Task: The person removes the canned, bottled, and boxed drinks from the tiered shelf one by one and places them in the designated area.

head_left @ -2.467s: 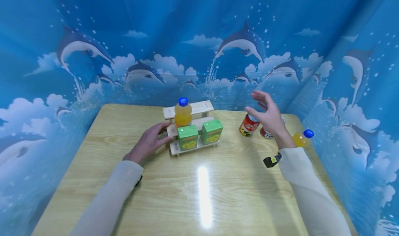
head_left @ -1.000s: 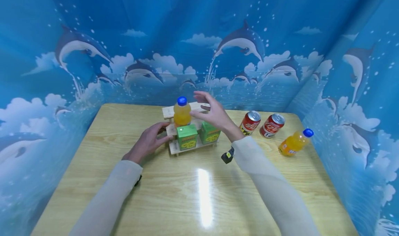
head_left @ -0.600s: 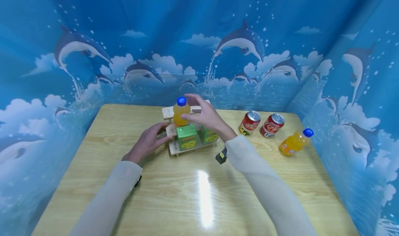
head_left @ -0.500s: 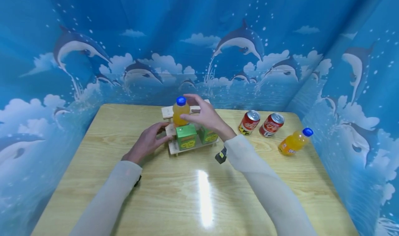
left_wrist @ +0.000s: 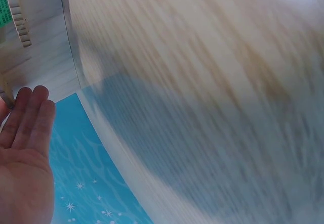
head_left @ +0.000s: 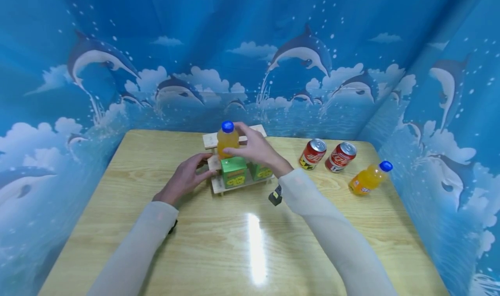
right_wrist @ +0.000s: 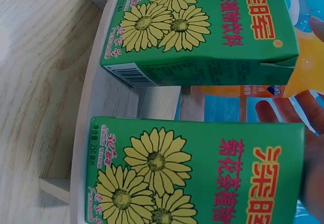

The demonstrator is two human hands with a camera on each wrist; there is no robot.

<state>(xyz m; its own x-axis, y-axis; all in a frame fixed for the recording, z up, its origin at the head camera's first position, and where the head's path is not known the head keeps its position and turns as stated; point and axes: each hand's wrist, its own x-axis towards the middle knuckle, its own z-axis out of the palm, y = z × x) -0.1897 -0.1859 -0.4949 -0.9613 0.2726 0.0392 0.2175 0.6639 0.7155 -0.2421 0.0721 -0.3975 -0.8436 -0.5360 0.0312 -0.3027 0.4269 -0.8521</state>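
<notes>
Left hand [head_left: 186,174] pinching left edge of rack [head_left: 210,141], right hand [head_left: 258,147] gripping orange bottle [head_left: 225,140], table edge [head_left: 168,134] close behind

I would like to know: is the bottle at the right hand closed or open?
Closed: a blue cap covers the top of the bottle at the right hand. I cannot tell how tight it is.

To my right on the wood-grain table [head_left: 211,244]: a red soda can [head_left: 313,154], a second red can [head_left: 340,157] just beside it, a blue-capped orange drink bottle [head_left: 368,180] farther right, dolphin-print curtain [head_left: 234,31] behind.
</notes>
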